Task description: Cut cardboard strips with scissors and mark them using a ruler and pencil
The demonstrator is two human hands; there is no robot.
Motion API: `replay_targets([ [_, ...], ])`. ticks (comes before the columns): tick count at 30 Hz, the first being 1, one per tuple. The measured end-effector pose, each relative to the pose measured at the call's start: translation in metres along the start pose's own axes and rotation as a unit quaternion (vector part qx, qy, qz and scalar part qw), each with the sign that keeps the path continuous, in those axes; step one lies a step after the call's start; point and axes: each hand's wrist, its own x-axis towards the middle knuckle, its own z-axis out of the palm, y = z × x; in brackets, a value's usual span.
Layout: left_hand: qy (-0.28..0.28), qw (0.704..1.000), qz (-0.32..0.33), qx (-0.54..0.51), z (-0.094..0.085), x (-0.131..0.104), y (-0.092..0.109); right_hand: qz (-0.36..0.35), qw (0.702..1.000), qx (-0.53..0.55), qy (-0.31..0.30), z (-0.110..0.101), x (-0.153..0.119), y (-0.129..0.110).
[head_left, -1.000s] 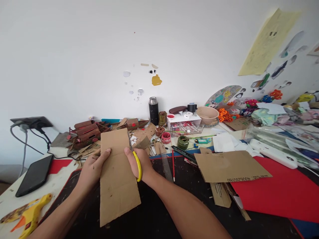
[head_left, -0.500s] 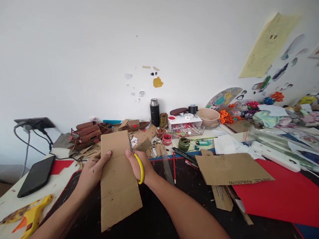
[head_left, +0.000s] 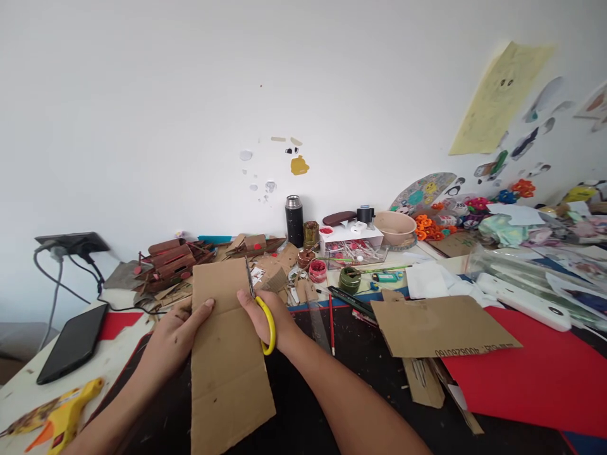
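A long brown cardboard piece (head_left: 227,373) is held up in front of me over the dark mat. My left hand (head_left: 183,332) grips its left edge, thumb on the near face and fingers behind. In my right hand (head_left: 265,319) is a pair of scissors (head_left: 270,325) with yellow handles, its blades pointing up along the right edge of the cardboard. My right thumb rests on the cardboard face near that edge. The far blade is partly hidden, so how wide the scissors stand apart is hard to see.
On the right lie another cardboard sheet (head_left: 441,325) and red paper (head_left: 531,379). A yellow glue gun (head_left: 66,417) and black phone (head_left: 71,344) lie left. Paint jars (head_left: 349,280), a red pencil (head_left: 331,325), a thermos (head_left: 294,221) and cardboard scraps (head_left: 279,265) stand or lie behind.
The view has tilted slightly up, so the scene sits a little lower. The cardboard's lower end has come down and nearer; both hands keep their grips.
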Motion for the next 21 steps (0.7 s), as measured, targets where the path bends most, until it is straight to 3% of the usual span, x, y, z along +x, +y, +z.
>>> replay_targets([
  [6,-0.019,1.0,-0.004,0.005,0.001,-0.001,0.001,-0.011,1.0,-0.02,0.005,0.0,-0.001,-0.001],
  [13,0.002,0.997,-0.047,0.059,-0.001,0.002,0.005,-0.008,0.996,-0.084,0.008,-0.001,-0.002,0.0],
  [21,-0.02,0.998,-0.031,0.053,-0.007,0.012,-0.007,-0.002,0.992,-0.13,0.002,0.0,0.0,0.003],
])
